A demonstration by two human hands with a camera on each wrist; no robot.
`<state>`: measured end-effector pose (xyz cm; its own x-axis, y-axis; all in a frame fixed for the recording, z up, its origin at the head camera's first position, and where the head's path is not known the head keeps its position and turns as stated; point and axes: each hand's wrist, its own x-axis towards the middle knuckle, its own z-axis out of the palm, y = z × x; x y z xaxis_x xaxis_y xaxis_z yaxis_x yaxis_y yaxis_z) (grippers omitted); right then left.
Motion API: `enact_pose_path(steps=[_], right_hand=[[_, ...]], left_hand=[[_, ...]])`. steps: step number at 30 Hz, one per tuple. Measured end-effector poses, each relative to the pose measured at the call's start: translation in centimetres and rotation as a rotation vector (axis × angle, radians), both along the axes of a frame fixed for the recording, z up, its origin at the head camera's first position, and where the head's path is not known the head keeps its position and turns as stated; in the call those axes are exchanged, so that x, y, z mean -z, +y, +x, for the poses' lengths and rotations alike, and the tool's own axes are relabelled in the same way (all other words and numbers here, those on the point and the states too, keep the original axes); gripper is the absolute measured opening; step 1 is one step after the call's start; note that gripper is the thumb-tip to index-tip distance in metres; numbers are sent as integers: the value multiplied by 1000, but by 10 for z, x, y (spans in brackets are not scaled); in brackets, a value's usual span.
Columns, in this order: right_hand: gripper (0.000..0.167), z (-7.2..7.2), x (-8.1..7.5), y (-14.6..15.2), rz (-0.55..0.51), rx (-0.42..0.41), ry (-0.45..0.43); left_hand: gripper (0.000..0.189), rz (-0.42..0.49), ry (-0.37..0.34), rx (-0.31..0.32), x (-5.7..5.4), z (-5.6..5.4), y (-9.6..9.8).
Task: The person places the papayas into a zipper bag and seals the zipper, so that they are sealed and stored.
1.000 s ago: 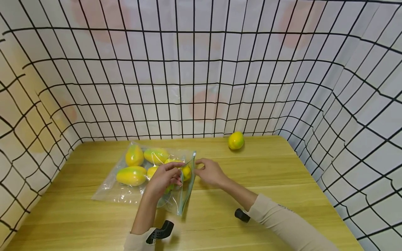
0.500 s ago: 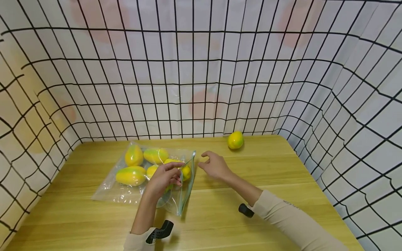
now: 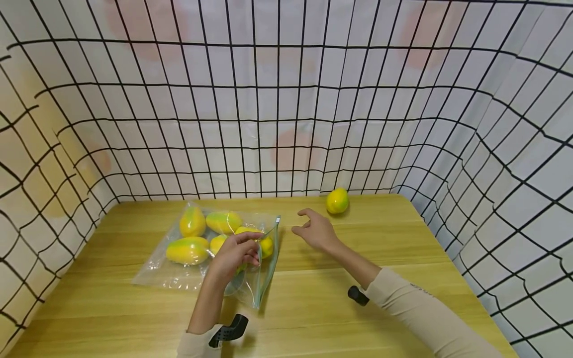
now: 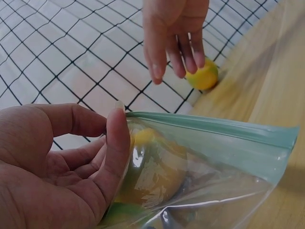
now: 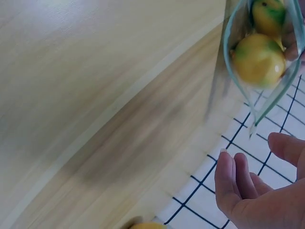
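Observation:
A clear zip bag (image 3: 154, 271) with a green seal lies on the wooden table, holding several yellow-green mangoes (image 3: 188, 250). My left hand (image 3: 235, 256) pinches the bag's upper edge between thumb and forefinger. In the left wrist view the green zip strip (image 4: 214, 126) stretches away from that pinch. The bag's mouth gapes in the right wrist view, with yellow fruit (image 5: 259, 59) inside. My right hand (image 3: 319, 231) hovers right of the bag, fingers loosely bent and nothing in them. Beyond it, near the table's back edge, sits a single yellow-green fruit (image 3: 337, 201).
A white cloth wall with a black grid (image 3: 286, 109) rises behind the table and along both sides. The wooden tabletop (image 3: 380, 238) stretches right of the bag and toward the front. Both forearms wear beige sleeves with black wrist mounts (image 3: 228, 330).
My right hand has drawn away from the bag's mouth, moving right and slightly back toward the lone fruit. My left hand keeps its pinch on the bag in the same place.

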<state>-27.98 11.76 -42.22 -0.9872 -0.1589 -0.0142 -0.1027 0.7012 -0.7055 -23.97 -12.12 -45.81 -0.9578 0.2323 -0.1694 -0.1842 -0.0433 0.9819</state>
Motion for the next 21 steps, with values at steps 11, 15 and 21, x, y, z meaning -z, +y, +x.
enact_pose_path(steps=[11,15,21], right_hand=[[64,-12,7,21,10,39,-2],[65,-16,8,27,6,52,9],[66,-20,9,30,3,66,21]], left_hand=[[41,-4,8,-8,2,-1,1],[40,-4,5,-9,2,0,1],[41,-6,9,-2,1,0,1]])
